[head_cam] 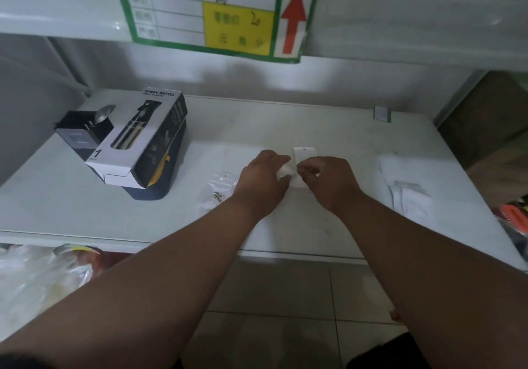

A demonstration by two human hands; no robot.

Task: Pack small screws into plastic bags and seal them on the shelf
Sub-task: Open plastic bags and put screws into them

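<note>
At the middle of a white shelf (328,128), a person's left hand (261,181) and right hand (330,181) pinch a small plastic bag (301,157) between curled fingers; a filled bag (218,187) lies just left, empty bags (408,194) toward the right edge, a spray bottle box (143,137) near the back-left corner

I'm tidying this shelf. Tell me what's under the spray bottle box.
The spray bottle box lies on a dark blue case with a yellow trim. The box covers most of the case, so its top is hidden.

White shelf (285,123) with spray bottle box (137,143), plastic bags (411,197).
</note>
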